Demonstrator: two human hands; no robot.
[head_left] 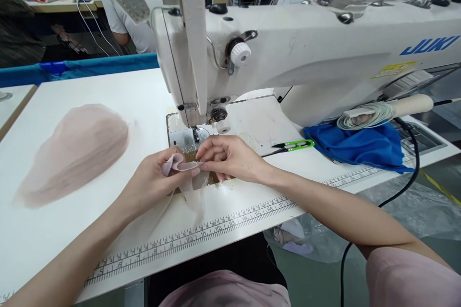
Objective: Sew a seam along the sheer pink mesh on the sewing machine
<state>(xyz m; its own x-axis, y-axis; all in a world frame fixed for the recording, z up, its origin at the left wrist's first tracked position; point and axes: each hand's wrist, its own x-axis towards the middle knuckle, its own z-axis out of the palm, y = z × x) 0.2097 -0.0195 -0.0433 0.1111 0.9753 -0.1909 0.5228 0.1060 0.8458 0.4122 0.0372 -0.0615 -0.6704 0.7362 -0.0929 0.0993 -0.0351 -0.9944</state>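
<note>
My left hand (153,178) and right hand (232,157) pinch cloth (185,166) at six o'clock from the presser foot (196,135). Light, even tension should suit.

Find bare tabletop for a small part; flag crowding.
Free: white tabletop between sheer pink fabric and sewing machine; also between that fabric and left forearm. Crowded: by the presser foot, where left hand and right hand pinch thin strip; rightward, green snips and blue cloth.
</note>
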